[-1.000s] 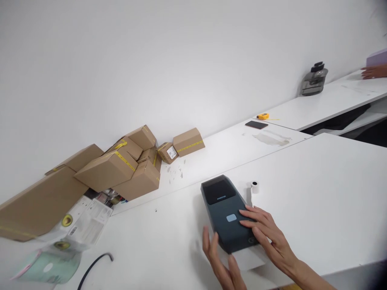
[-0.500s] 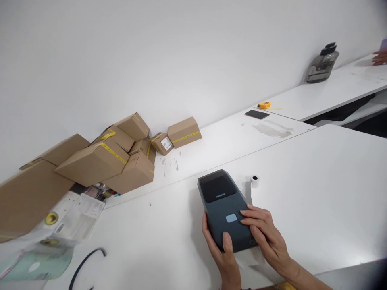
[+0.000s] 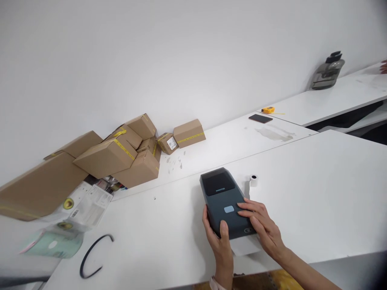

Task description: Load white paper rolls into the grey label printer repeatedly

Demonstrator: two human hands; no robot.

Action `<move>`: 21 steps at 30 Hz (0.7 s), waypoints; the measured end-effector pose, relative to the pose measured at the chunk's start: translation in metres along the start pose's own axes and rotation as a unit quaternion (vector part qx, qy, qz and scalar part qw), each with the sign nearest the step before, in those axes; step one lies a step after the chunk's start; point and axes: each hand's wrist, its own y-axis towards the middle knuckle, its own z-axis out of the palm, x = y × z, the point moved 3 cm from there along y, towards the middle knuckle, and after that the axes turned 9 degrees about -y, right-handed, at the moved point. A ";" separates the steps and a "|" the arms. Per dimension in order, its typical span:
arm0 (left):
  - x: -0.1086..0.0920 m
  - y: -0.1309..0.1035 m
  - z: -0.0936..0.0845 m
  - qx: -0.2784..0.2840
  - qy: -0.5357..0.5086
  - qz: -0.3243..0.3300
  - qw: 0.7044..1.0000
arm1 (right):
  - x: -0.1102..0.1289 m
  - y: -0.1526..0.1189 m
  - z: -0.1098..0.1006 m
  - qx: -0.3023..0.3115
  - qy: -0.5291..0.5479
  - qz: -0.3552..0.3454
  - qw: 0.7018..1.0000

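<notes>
A dark blue-grey device that looks like a label printer [image 3: 216,204], with a glossy black window and a light blue button, is between my hands over the white table. My left hand [image 3: 220,241] grips its left side and near corner, thumb on top. The fingers of my right hand [image 3: 264,227] lie over the right edge, fingertips beside the button and not on it. White paper [image 3: 246,245] shows under the near end. A small white paper roll [image 3: 254,181] stands just beyond the device on the right.
Cardboard boxes [image 3: 105,159] are piled at the back left, by plastic packages [image 3: 93,205]. A black curved band [image 3: 87,255] lies at front left. Farther back right are a phone [image 3: 260,118], a yellow tape measure [image 3: 268,110], a bottle [image 3: 328,72] and another person's hand [image 3: 383,67].
The camera view has shifted, with the boxes and band farther right in the picture. More of the printer's near end and the paper under it shows. Both hands keep their places on it.
</notes>
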 end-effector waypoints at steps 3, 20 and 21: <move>-0.006 0.000 -0.001 0.002 -0.006 -0.002 1.000 | 0.000 0.000 0.002 -0.007 -0.002 -0.005 1.000; 0.019 -0.069 0.026 0.002 -0.149 -0.298 0.943 | 0.013 0.006 -0.010 0.091 -0.091 -0.004 0.992; 0.017 -0.068 0.026 0.013 -0.148 -0.294 0.944 | 0.012 0.005 -0.010 0.094 -0.095 -0.009 0.991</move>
